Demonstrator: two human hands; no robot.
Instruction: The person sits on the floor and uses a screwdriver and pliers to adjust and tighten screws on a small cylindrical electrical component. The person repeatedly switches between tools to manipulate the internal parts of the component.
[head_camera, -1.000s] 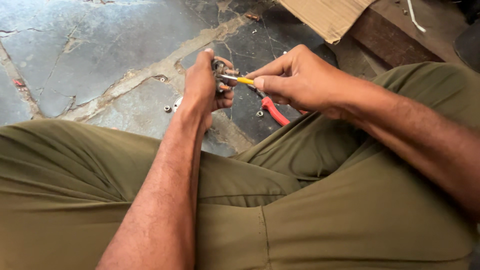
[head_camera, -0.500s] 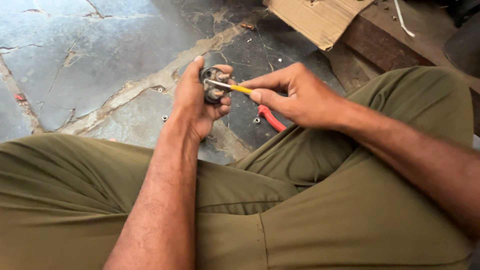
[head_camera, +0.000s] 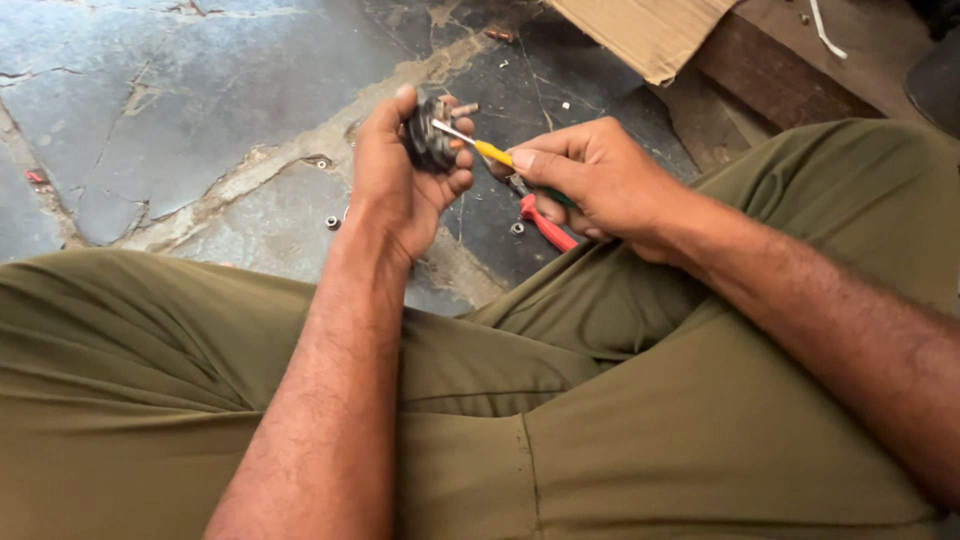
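While gripped, plug (head_camera: 432, 135) above floor (head_camera: 200, 100)

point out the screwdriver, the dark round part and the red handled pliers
screwdriver (head_camera: 492, 152), head view, on its yellow shaft section
dark round part (head_camera: 428, 138), head view, on its edge
red handled pliers (head_camera: 545, 226), head view, on a red handle

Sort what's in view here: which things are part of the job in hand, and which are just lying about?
In use: left hand, dark round part, right hand, yellow-handled screwdriver.
Lying about: red-handled pliers, loose screws, cardboard.
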